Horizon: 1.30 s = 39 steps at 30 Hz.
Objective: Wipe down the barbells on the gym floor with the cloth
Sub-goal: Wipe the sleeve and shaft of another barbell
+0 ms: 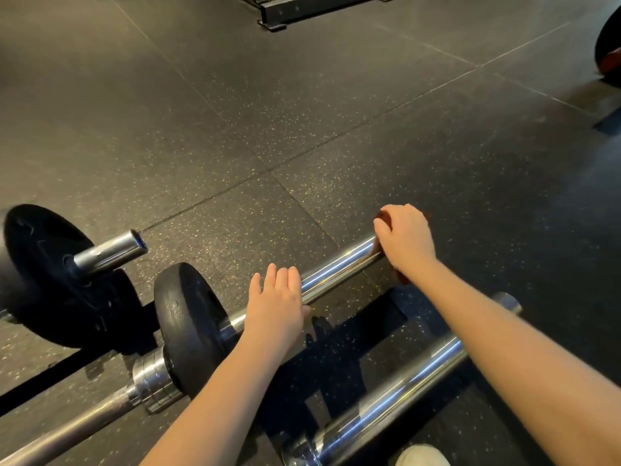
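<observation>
- Head view: one dark speckled floor (302, 112) lies under everything.
- I count three barbells side by side on it: the left barbell (107, 252), the middle barbell (336, 270) and the near barbell (403, 381).
- Black plates are three: a big plate (43, 264) on the left barbell, a small plate (188, 321) on the middle one, and a far plate (610, 38) cut by the right edge.
- My two hands are apart. My left hand (275, 297) rests with straight fingers on the middle barbell, just beside the small plate.
- My right hand (405, 240) is curled around the one reddish-brown cloth (403, 277), at the end of the same bar.
</observation>
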Each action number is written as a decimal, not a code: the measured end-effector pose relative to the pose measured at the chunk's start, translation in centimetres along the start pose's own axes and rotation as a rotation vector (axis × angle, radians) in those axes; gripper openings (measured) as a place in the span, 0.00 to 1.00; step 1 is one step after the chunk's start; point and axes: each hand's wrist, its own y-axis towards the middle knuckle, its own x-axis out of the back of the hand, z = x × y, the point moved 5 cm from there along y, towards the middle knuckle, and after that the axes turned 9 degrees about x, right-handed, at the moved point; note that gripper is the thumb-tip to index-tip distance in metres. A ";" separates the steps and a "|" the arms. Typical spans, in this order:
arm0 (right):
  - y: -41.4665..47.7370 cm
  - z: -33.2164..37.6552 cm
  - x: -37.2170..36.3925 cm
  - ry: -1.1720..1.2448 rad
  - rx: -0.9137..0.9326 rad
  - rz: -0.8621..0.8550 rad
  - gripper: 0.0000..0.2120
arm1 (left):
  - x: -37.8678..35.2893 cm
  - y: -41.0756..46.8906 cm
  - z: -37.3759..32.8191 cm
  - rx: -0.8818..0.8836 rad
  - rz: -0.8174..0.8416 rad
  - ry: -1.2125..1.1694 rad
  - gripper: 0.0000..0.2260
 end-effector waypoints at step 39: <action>-6.8 6.9 -2.8 0.001 0.307 0.169 0.20 | 0.8 -1.2 1.6 -0.040 0.069 -0.007 0.29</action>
